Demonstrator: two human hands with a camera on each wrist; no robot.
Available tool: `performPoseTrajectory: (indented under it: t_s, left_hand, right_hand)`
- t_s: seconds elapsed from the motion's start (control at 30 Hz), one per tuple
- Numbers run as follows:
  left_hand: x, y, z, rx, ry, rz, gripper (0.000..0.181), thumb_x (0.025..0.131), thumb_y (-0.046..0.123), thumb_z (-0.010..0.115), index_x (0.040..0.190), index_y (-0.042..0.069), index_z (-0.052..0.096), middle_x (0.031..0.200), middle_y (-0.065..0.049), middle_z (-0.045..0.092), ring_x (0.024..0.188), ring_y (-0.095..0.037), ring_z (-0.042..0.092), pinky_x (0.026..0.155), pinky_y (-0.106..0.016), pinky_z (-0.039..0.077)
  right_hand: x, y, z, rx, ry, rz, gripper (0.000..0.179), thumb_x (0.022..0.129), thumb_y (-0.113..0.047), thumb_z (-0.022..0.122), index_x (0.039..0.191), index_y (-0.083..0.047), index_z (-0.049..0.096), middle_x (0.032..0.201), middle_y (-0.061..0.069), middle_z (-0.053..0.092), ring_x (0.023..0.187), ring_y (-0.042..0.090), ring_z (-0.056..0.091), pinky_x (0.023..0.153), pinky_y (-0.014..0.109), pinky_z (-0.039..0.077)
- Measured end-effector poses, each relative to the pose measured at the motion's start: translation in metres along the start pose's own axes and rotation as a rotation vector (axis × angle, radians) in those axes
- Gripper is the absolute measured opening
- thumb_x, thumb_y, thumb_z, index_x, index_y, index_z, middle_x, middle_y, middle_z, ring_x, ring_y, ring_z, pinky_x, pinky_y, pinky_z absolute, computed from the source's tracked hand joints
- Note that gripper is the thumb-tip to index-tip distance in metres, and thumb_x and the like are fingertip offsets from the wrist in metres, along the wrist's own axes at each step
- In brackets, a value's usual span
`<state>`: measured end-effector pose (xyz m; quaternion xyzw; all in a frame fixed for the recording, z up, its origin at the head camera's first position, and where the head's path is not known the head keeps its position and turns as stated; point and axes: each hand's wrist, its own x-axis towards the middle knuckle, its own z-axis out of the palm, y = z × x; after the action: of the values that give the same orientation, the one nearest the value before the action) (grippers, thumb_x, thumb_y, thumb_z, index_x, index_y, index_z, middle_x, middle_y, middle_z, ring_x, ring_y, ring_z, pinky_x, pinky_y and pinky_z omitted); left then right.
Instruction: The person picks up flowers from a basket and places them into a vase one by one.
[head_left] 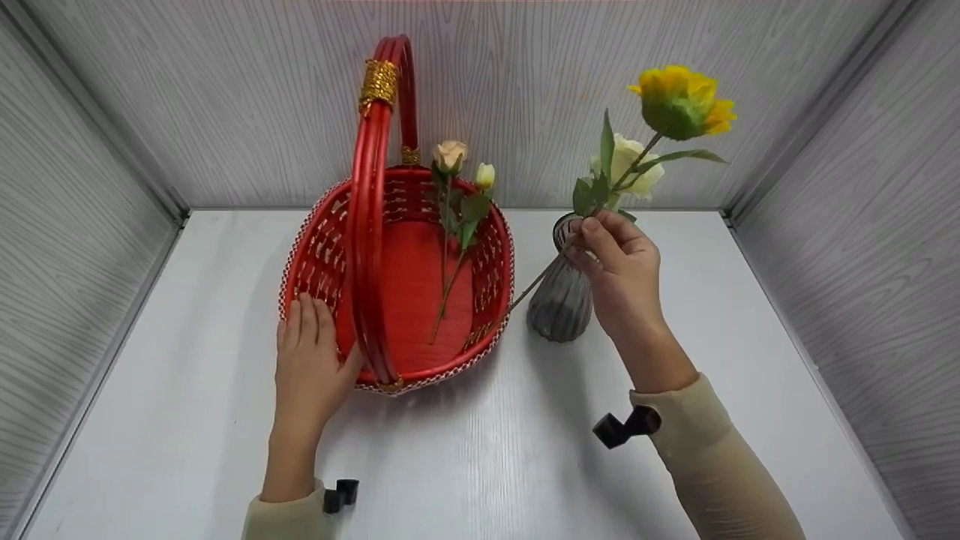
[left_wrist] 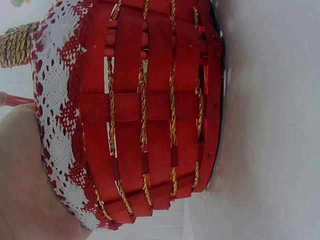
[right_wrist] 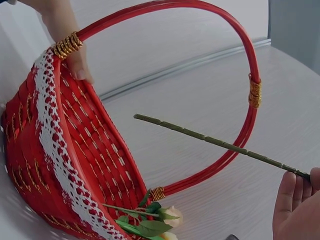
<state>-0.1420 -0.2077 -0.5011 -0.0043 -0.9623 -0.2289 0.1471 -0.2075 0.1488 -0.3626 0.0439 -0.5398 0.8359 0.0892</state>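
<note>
Basket (head_left: 420, 277) holds two flowers (head_left: 475, 206); right grip (head_left: 621, 264) pinches one yellow flower (head_left: 681, 105).

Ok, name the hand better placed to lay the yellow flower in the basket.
Likely the right hand: it pinches the yellow flower by its stem, whose lower end points toward the basket. The left hand rests on the basket's rim, holding no flower.

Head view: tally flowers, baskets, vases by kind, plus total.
Flowers: 4 (yellow flower, peach rose, pale yellow bud, cream flower)
Basket: 1
Vase: 1
Total: 6
</note>
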Motion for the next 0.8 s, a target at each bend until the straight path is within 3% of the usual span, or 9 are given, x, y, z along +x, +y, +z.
performPoseTrajectory:
  t_s: [0.3,0.8]
  left_hand:
    - [0.0,-0.002,0.004,0.003,0.047,0.029,0.079,0.094,0.04,0.052,0.15,-0.011,0.031,0.158,-0.031,0.025,0.15,-0.046,0.018,0.122,-0.058,0.009]
    - [0.0,0.0,0.0,0.002,0.02,0.02,0.079,0.096,0.042,0.051,0.151,-0.011,0.029,0.159,-0.03,0.023,0.151,-0.045,0.015,0.123,-0.057,0.008]
  right_hand:
    - [0.004,-0.009,-0.019,0.083,0.049,-0.029,0.005,0.096,-0.006,0.064,0.098,-0.002,0.061,0.093,0.008,0.066,0.086,0.017,0.064,0.079,0.029,0.057]
    - [0.012,-0.027,-0.054,0.193,0.163,-0.096,0.014,0.094,-0.006,0.066,0.104,0.002,0.059,0.094,0.011,0.063,0.087,0.02,0.064,0.08,0.029,0.057]
